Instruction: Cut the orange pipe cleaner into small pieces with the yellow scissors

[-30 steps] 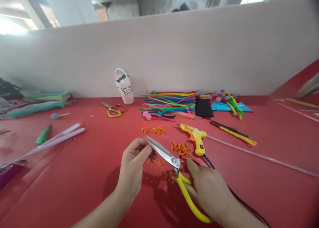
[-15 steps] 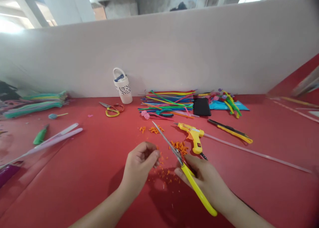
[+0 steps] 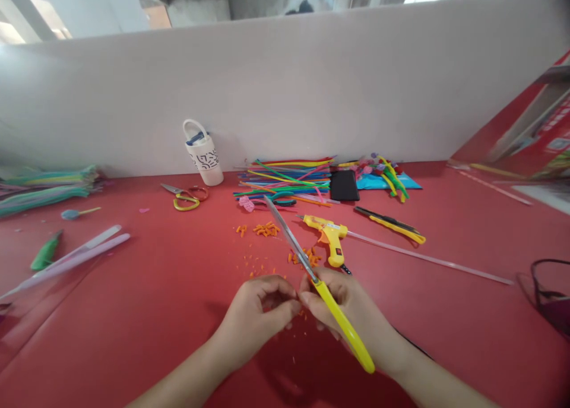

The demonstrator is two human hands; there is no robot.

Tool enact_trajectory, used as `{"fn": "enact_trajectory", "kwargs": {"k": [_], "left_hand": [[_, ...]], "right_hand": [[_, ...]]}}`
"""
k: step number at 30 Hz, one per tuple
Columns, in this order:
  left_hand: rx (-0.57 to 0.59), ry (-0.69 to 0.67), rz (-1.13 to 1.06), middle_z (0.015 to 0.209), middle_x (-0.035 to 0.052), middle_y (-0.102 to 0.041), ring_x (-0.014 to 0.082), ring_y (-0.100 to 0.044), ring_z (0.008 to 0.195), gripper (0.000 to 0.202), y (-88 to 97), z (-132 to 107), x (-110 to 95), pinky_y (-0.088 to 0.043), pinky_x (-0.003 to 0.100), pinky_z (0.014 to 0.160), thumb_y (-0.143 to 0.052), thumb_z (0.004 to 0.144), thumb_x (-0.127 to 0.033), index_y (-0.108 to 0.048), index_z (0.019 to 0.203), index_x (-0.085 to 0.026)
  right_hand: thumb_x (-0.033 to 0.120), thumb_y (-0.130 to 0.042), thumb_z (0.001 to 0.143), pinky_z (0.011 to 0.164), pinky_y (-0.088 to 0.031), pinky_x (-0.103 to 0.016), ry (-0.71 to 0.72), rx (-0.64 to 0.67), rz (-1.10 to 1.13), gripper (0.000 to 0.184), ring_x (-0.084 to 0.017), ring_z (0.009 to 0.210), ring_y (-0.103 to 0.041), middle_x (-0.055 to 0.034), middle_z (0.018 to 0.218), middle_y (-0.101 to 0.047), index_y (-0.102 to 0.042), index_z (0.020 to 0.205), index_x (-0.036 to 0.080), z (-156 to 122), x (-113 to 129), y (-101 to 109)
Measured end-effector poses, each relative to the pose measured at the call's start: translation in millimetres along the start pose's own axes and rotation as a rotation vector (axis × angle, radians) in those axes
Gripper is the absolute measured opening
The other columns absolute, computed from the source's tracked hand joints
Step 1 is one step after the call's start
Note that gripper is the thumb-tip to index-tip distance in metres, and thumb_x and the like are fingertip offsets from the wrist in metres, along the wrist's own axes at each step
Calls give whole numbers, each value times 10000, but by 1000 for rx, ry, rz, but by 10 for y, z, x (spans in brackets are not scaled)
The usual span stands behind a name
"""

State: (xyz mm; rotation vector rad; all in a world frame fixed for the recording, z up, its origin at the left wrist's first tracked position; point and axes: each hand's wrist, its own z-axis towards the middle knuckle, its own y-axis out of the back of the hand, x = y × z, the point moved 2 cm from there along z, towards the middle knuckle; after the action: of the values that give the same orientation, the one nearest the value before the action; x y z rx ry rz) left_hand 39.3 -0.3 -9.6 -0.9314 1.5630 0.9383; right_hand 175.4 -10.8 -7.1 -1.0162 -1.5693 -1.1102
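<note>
My right hand (image 3: 350, 307) is closed around yellow-handled scissors (image 3: 341, 322), whose blades point up and away to the left and look closed. The thumb and index finger of my left hand (image 3: 267, 310) are pinched together. Fingertips of both hands meet over the table, and whatever lies between them is too small to make out. Just beyond the hands is a heap of short orange pieces (image 3: 312, 258), partly behind the blades. Another small orange pile (image 3: 267, 229) sits farther back, with orange crumbs scattered nearby.
On the red table (image 3: 169, 313), a yellow glue gun (image 3: 332, 236) with a long clear stick lies right of the blades. Behind are colourful pipe cleaners (image 3: 289, 179), a black phone-like slab (image 3: 344, 186), a white cup (image 3: 205, 158) and other scissors (image 3: 187, 197). Tweezers-like yellow-black tool (image 3: 392, 224) lies right.
My right hand has come in to meet my left hand's fingertips, still holding the scissors. The blades now look more closed together. The whole view has shifted slightly to the right.
</note>
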Motion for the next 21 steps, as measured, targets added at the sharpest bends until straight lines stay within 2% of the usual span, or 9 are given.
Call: {"fn": "enact_trajectory", "kwargs": {"k": [3, 7, 10, 15, 18, 21], "left_hand": [[90, 114, -181, 480, -25, -524, 93, -486, 418, 63, -5, 22, 38, -409, 222, 448, -581, 626, -199, -581, 642, -138], [88, 129, -244, 495, -13, -549, 88, -494, 398, 79, 6, 36, 66, -413, 213, 415, -602, 614, -200, -565, 605, -130], [-33, 84, -295, 476, -16, -553, 82, -490, 387, 99, 66, 46, 55, -405, 202, 410, -612, 624, -206, -544, 611, -134], [-267, -53, -423, 523, -16, -573, 68, -501, 425, 81, 237, 56, -10, -394, 174, 428, -610, 647, -165, -539, 620, -136], [-337, -124, -489, 552, -29, -572, 59, -503, 449, 72, 320, 47, -34, -397, 165, 446, -602, 662, -149, -540, 625, -146], [-356, -170, -530, 558, -34, -566, 55, -507, 473, 54, 366, 38, -40, -404, 160, 471, -592, 677, -139, -556, 637, -148]], "right_hand": [[264, -454, 742, 352, -233, -172, 37, 29, 29, 130, -38, 354, -327, 92, 448, -367, -428, 640, 188, 8, -22, -7], [295, -436, 766, 377, -254, -180, 69, 42, -24, 149, -46, 388, -349, 74, 494, -398, -445, 667, 185, 11, 11, 16], [379, -441, 763, 402, -262, -194, 125, -24, -152, 206, -64, 421, -344, 75, 490, -358, -449, 684, 188, 10, 42, 80], [493, -506, 690, 422, -254, -206, 208, -128, -607, 307, -84, 459, -353, 53, 534, -424, -411, 660, 203, 21, -16, 145], [554, -510, 653, 411, -223, -216, 199, -110, -854, 362, -100, 430, -380, 46, 511, -457, -397, 669, 210, 22, -71, 99], [609, -477, 646, 412, -205, -228, 193, -81, -990, 404, -136, 433, -449, 26, 500, -498, -386, 662, 216, 13, -106, 36]]}}
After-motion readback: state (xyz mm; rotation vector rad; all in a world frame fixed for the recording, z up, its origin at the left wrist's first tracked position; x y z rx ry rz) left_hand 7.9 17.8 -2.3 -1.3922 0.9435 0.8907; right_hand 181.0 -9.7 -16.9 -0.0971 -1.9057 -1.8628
